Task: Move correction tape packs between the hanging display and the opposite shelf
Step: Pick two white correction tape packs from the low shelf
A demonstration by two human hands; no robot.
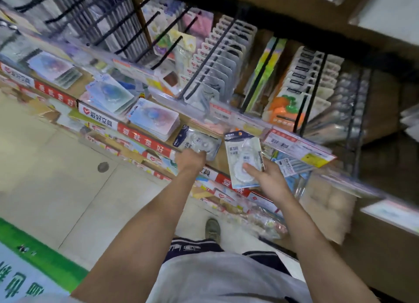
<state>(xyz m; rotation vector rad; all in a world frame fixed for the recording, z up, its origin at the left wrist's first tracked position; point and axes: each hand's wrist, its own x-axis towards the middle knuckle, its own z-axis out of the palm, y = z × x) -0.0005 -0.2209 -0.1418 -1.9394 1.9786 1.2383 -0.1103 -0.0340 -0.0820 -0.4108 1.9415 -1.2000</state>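
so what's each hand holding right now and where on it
Left hand grips one correction tape pack by its lower edge; right hand holds another pack at its lower half.

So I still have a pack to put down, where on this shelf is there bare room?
Bare wood shows on the shelf between the pack under the left hand and the hanging price strip, behind the pack in the right hand. Leftward, the stacked pastel packs crowd it.
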